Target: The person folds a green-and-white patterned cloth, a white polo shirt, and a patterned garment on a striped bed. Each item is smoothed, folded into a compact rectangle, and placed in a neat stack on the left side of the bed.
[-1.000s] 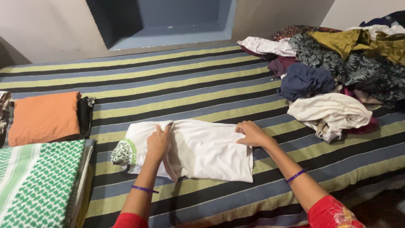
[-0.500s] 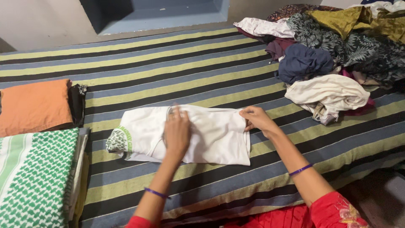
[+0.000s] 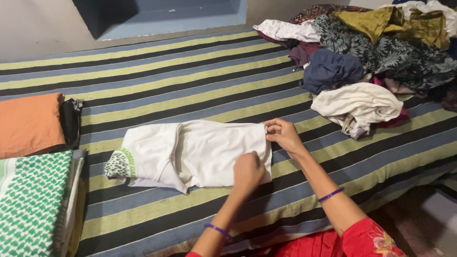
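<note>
The white shirt (image 3: 200, 152) is lying half-folded in the middle of the striped bed (image 3: 190, 81). Nearest me, the left hand (image 3: 248, 172) is curling over its near right corner, seemingly gripping the hem. At about one o'clock from it, the right hand (image 3: 282, 134) is pinching the far right corner. She looks mid-fold; bringing that edge across evenly would call for both corners lifting together. Folded cloths (image 3: 28, 190) are sitting at nine o'clock, a clothes heap (image 3: 376, 52) at two.
</note>
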